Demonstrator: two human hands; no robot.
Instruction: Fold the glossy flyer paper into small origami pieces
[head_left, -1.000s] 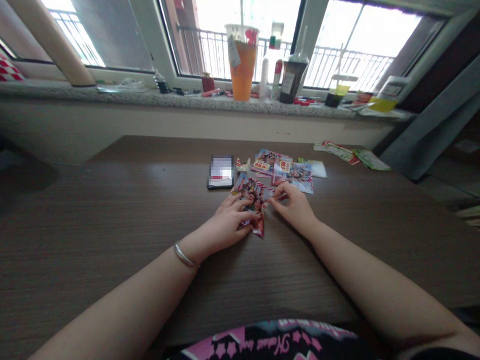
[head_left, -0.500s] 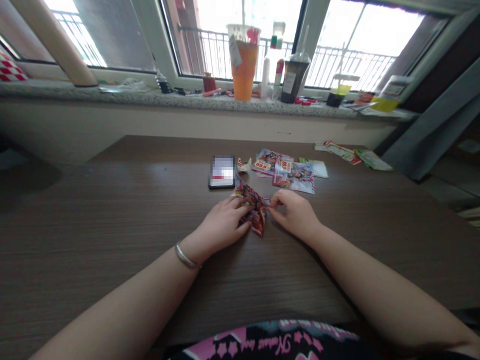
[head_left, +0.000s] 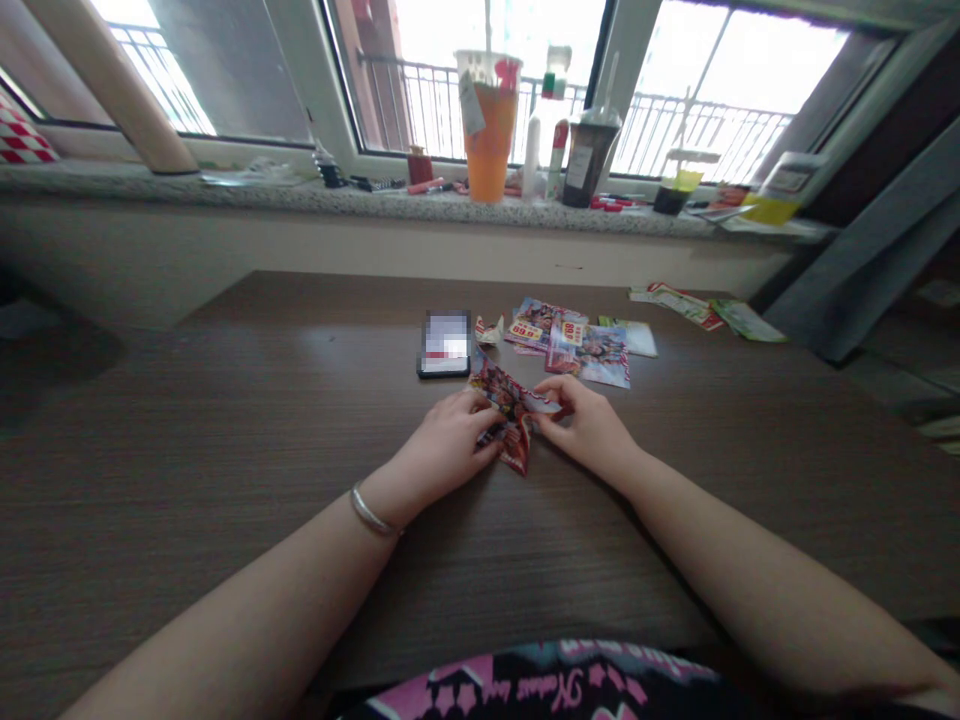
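Bracelet (head_left: 371, 511), silver-coloured: circling the left wrist. Phone (head_left: 442, 376): lying on the bench (head_left: 262, 430), its screen blurred. Left hand (head_left: 448, 432): curling over the leaflet (head_left: 516, 442), gripping its left side. Paper scrap (head_left: 489, 331), folded: sitting beyond the leaflet, beside the phone. Leaflet, printed, creased: resting between the hands, its right flap rising. Right hand (head_left: 585, 415): bracketing that flap with thumb and fingers; cannot tell whether they are pinching it. Flyers (head_left: 600, 350), overlapping: lying beyond the right hand. Strips (head_left: 686, 306), coloured: lying farther right.
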